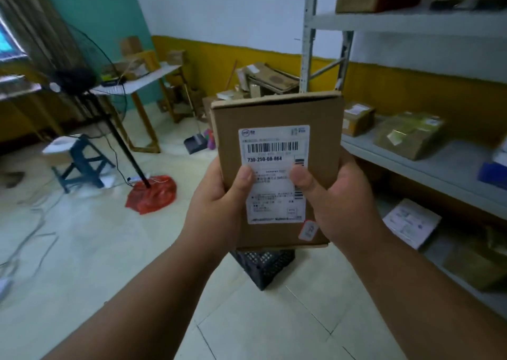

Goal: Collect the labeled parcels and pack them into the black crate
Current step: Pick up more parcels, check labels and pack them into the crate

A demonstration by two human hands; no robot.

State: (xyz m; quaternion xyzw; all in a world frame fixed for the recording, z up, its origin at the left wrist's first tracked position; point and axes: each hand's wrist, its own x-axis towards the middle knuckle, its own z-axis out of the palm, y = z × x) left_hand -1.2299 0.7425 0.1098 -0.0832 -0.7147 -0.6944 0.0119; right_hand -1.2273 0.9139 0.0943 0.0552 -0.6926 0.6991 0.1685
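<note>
Parcel upright, long axis 12-6, pinched by left hand and right hand. Crate at 6, directly below, both hands equally near.

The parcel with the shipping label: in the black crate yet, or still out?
Out. Left hand and right hand hold the parcel up, label facing the camera; the black crate sits on the floor below it.

Parcel: matt brown cardboard, smooth white paper label. Crate: black plastic lattice. Floor: glossy tile.
</note>
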